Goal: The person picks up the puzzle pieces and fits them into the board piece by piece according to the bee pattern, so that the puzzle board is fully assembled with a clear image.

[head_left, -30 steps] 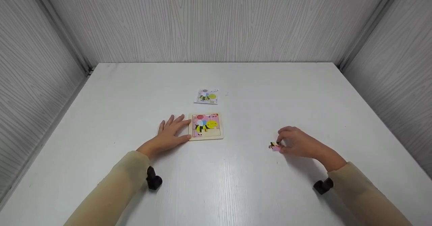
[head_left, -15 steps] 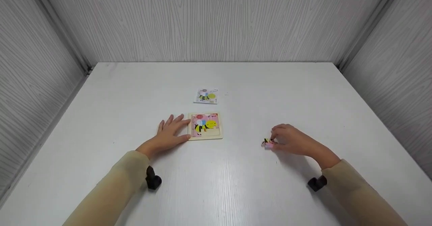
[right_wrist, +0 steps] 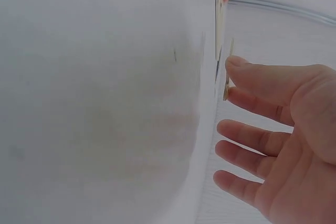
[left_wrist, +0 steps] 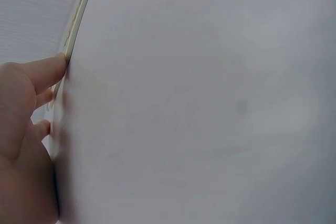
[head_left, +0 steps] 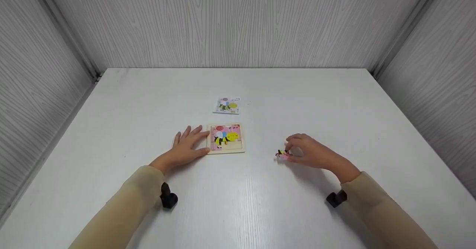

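A wooden puzzle board (head_left: 227, 152) with a bee picture lies on the white table; bare wood shows at its lower right. My left hand (head_left: 184, 146) has its fingers spread, thumb and index finger touching the board's left edge. In the left wrist view, the thumb (left_wrist: 50, 72) meets the rim of the board (left_wrist: 79, 22). Right of the board, my right hand (head_left: 312, 153) pinches a pink, yellow and black puzzle piece (head_left: 282, 155) above the table. The right wrist view shows this thin piece (right_wrist: 231, 48) edge-on between thumb and index finger, the other fingers apart from it.
Behind the board lies a square card (head_left: 227, 106) printed with a similar bee. Grey wood-grain panels (head_left: 238, 26) enclose the table (head_left: 238, 204) at the back and both sides. Small black devices (head_left: 169, 197) sit at both wrists.
My right hand has moved left toward the board, carrying the puzzle piece. The left hand and the board stay in place.
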A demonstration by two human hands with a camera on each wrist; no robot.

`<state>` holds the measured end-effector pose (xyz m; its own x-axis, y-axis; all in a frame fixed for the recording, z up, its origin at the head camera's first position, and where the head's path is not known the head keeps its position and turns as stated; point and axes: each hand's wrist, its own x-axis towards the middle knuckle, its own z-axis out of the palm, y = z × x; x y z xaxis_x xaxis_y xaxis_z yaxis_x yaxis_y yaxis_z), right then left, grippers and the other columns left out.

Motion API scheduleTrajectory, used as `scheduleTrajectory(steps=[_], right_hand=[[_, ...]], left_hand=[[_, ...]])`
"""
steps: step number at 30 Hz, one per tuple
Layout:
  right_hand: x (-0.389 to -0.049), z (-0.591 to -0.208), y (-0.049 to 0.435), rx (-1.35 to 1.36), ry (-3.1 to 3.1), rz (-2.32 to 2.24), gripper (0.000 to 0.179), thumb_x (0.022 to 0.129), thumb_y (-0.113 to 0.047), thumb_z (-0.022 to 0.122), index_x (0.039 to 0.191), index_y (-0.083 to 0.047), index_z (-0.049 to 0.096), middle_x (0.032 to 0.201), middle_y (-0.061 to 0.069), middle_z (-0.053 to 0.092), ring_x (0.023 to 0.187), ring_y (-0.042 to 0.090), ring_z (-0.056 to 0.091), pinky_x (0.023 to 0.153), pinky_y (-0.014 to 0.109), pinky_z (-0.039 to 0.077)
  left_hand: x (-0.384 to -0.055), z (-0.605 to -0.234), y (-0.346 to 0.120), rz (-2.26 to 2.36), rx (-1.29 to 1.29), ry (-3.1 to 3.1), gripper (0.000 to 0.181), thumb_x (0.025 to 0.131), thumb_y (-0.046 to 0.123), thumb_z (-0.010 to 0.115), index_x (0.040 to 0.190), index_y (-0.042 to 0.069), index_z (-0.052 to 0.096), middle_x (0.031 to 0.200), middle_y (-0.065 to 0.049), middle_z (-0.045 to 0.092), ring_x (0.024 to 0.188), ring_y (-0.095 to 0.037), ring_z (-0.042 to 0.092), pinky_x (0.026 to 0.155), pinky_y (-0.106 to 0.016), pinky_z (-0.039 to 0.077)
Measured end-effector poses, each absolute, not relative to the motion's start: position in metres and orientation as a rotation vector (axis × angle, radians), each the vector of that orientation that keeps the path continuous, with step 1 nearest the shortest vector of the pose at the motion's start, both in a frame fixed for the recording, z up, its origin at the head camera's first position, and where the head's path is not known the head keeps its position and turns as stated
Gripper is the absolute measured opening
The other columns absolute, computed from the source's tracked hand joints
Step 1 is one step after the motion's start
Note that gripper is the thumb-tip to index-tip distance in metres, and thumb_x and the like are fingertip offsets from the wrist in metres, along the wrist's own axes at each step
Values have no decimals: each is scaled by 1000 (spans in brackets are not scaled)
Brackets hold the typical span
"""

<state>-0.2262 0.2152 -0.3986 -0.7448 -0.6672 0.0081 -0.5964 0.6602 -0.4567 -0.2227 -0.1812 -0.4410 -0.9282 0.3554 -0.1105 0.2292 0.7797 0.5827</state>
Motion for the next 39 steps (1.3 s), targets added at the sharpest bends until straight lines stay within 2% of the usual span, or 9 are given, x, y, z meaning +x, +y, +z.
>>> scheduleTrajectory(steps=[16,29,39], right_hand=[[-232,-400,176,-1134,2672,-679,15,86,-19,67,97,-9,63,118,8,57,122,29,42,97,44,38],[-237,-398,137,-1073,2672,-637,18,85,-21,68,99,-10,64,122,8,55,120,25,44,98,39,39],[-242,-398,115,-1098,2673,-592,19,86,-21,68,101,-11,65,115,1,58,114,19,46,97,34,39]], left_hand=[[-223,-443,-182,865,464,2760,63,92,44,51,146,18,31,155,-8,9,140,-32,-9,105,-53,-14],[-223,-440,-181,855,466,2761,65,92,46,50,147,19,29,155,-7,10,140,-31,-9,106,-53,-13],[-222,-441,-180,860,470,2777,63,92,43,51,146,16,32,154,-10,13,140,-33,-7,106,-53,-12]])
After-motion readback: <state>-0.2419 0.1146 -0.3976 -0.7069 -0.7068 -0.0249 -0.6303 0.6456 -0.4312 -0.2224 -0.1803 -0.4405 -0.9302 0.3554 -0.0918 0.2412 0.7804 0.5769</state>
